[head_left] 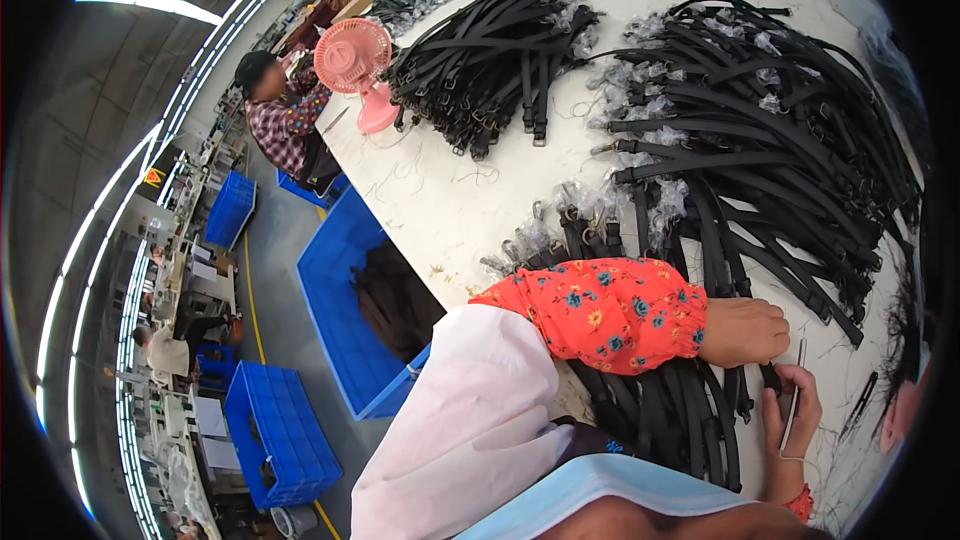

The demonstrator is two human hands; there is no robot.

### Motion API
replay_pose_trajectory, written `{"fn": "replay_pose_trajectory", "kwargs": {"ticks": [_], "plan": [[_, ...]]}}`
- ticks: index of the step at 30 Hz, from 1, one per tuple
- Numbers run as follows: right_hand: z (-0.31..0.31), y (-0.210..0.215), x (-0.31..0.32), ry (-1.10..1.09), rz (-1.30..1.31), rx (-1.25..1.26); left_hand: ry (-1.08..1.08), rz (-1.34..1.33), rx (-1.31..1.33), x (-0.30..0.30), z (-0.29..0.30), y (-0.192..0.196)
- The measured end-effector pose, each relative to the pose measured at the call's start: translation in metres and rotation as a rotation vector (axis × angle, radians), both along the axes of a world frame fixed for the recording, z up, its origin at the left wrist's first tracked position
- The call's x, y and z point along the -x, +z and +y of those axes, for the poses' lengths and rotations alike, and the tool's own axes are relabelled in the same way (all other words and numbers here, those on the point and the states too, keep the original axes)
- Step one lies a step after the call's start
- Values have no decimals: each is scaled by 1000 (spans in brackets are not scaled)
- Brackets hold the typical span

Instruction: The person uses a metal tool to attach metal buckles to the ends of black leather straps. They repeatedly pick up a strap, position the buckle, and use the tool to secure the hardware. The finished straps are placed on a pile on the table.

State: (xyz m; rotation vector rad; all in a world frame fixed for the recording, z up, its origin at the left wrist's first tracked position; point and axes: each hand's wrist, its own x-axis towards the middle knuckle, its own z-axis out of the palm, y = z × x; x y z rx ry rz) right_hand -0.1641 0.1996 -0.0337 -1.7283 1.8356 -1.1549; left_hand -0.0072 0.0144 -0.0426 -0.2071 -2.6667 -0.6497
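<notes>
My left hand, in a red floral sleeve cover, reaches across the table from the left. Its fingers are curled closed over the black straps, and what they grip is hidden. Just below it my right hand is closed, with a slim metal tool lying along its fingers. The dark end of a strap shows between the two hands, against the right fingers. Under my left forearm lies a bundle of black straps with metal buckles. Clear plastic wrap covers many buckle ends.
A large heap of buckled black straps spreads over the right side of the white table; another heap lies farther back. A pink fan stands by the left edge. Blue crates sit beside the table, near a seated person.
</notes>
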Motion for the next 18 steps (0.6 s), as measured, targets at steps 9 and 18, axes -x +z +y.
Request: {"fn": "replay_pose_trajectory", "kwargs": {"ticks": [9, 18], "plan": [[0, 1, 2, 9, -6, 3, 3, -34, -109, 3, -2, 1], [1, 4, -1, 32, -32, 12, -10, -62, -216, 0, -4, 5]]}}
